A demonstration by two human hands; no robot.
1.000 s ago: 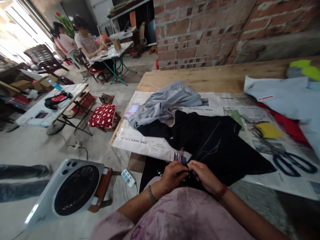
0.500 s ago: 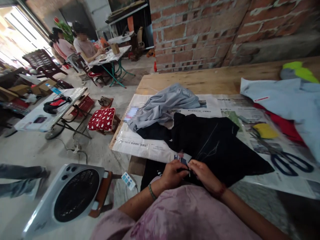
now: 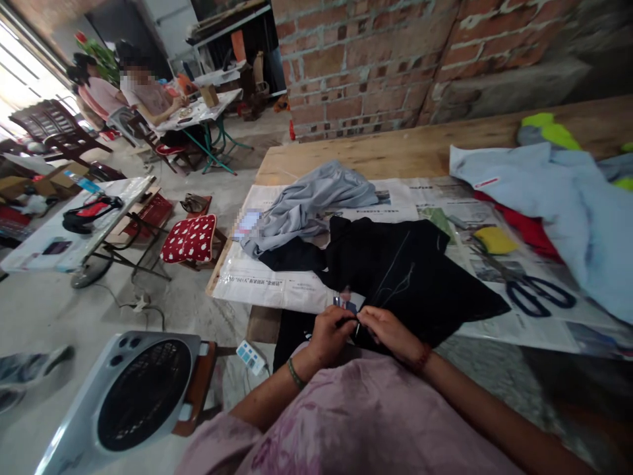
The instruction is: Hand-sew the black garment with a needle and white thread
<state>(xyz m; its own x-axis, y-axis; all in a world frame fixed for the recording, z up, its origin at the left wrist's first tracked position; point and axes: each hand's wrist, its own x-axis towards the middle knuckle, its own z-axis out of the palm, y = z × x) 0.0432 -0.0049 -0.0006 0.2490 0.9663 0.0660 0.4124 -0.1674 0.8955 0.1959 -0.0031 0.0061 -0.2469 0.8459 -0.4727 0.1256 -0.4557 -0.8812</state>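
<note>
Black cloth (image 3: 376, 257) spread along the near edge of the table (image 3: 415, 142), its slack drawn over that edge to the wearer's lap. A fold of it is pinched in the left hand (image 3: 332, 335); the grip is narrow, thumb set against bent fingers. The right hand (image 3: 390, 331) is held just beside, fingertips almost meeting the left ones; its grip, too, is narrow and closed on the cloth. A thin pale sliver (image 3: 357, 328) is seen below the fingertips, too small to be identified. A green bracelet (image 3: 295, 375) is worn on the left wrist, a red bracelet (image 3: 424, 356) on the right.

Loose white thread (image 3: 403, 280) is trailed across the black cloth. Grey cloth (image 3: 321, 204) is heaped near the table's left edge, touching the dark cloth. Newspaper (image 3: 262, 282) is laid under both, bare wood being left along the far edge. Scissors with dark handles (image 3: 539, 295) are placed right of the black cloth's pointed corner, handles toward the near edge. A yellow piece (image 3: 497, 241) is laid just beyond the blades; beside it, red cloth (image 3: 524, 227) is partly covered by a pale blue garment (image 3: 548, 191).
</note>
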